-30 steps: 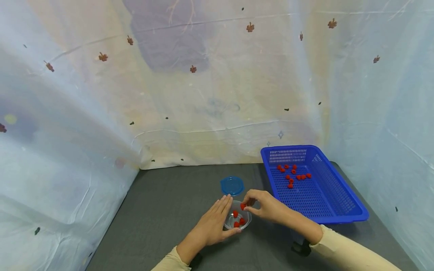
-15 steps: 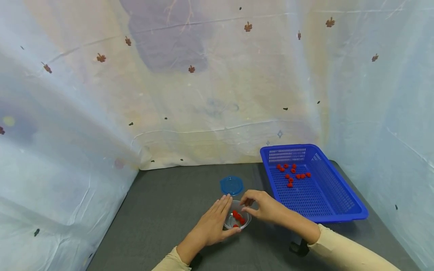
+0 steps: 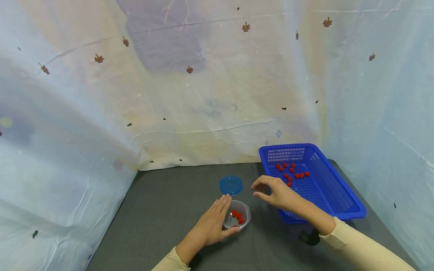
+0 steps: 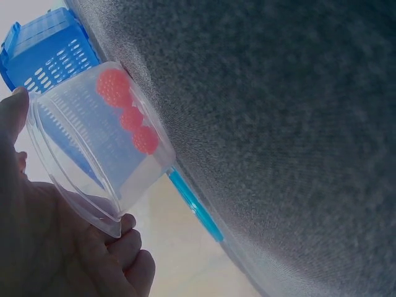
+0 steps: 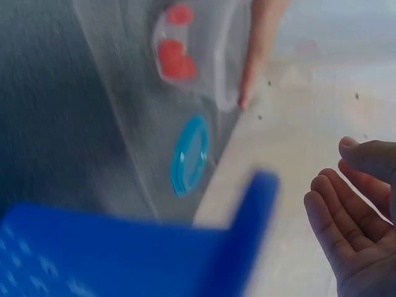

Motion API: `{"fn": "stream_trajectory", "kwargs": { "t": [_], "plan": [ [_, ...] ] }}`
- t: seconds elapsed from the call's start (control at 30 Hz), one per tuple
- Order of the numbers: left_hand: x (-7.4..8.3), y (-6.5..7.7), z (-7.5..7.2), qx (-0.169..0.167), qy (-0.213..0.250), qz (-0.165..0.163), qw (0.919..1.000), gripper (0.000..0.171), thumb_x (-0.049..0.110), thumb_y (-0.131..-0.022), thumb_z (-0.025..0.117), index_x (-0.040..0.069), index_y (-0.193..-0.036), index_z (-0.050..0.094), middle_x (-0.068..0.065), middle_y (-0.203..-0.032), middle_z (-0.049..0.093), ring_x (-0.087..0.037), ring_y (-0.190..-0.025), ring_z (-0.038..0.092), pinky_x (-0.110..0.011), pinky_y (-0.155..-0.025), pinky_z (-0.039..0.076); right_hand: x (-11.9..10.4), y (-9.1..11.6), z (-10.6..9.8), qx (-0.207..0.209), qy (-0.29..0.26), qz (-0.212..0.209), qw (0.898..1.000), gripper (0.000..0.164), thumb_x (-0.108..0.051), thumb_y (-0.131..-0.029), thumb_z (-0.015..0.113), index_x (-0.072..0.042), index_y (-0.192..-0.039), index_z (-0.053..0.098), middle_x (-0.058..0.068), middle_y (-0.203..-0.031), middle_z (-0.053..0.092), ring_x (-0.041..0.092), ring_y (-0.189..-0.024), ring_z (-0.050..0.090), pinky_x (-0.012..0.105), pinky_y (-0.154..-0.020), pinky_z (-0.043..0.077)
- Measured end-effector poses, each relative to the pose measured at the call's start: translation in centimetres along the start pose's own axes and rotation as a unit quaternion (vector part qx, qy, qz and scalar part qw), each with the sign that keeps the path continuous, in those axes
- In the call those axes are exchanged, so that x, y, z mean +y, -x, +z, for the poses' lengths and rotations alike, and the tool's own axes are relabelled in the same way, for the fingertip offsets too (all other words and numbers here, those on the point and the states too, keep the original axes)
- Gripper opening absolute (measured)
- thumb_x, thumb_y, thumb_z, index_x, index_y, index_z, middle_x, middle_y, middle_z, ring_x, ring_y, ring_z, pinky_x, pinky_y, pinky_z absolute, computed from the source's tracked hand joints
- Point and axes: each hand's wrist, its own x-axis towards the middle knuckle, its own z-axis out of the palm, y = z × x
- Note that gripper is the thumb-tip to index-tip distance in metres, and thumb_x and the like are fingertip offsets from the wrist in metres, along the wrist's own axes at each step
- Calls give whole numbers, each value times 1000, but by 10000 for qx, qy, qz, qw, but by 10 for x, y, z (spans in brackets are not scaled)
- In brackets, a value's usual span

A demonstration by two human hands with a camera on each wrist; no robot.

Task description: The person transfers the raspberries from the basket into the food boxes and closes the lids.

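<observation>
- We see a grey cloth surface (image 3: 162, 203).
- On it sits a blue rectangular plastic basket (image 3: 333, 195).
- Right hand (image 3: 277, 192): grip loosely parted, near the basket.
- Left hand (image 3: 211, 224): grip spread against a clear, rounded plastic tub (image 3: 245, 209).
- Round blue plastic lid (image 3: 231, 185), beyond the tub.
- Knobbly red berries (image 3: 239, 215), inside tub and basket.

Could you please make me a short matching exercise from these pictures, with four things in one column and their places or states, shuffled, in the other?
Column one:
1. Round lid
2. Clear container
3. Right hand
4. Basket

Column two:
A. Holding nothing
B. Perforated, at the right of the table in the head view
C. Lying flat just beyond the container
D. Touched by the left hand

Right pairs: 1-C, 2-D, 3-A, 4-B.
</observation>
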Motion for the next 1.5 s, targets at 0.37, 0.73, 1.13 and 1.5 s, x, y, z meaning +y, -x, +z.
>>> {"fn": "stream_trajectory", "kwargs": {
  "t": [0.37,0.73,1.13,1.5],
  "plan": [
    [-1,1,0,7,44,26,10000,105,77,-101,50,6,-172,20,-7,-180,15,-25,-166,16,-46,-133,22,16,-3,-50,470,237,655,9965,18,-11,-98,80,-11,-116,77,-4,-106,75,14,-94,71,38,-84,64],
    [-2,1,1,43,9,102,9999,105,77,-101,49,5,-172,20,-8,-180,15,-27,-166,17,-46,-133,23,51,0,-80,421,421,1344,9891,15,-12,-101,77,-10,-116,77,1,-105,76,17,-91,70,28,-79,60],
    [-3,1,1,31,29,85,10000,105,78,-101,49,6,-172,20,-7,-180,15,-26,-166,16,-46,-133,22,93,6,-84,239,576,1687,9837,17,-11,-99,79,-3,-115,77,6,-103,77,21,-89,70,28,-75,60],
    [-2,2,0,7,42,87,10000,106,79,-101,47,6,-173,18,-7,-180,14,-26,-166,16,-46,-133,22,116,6,-88,17,402,1910,9808,17,-9,-101,76,-1,-115,76,10,-105,76,28,-91,72,35,-76,62]
  ]
}}
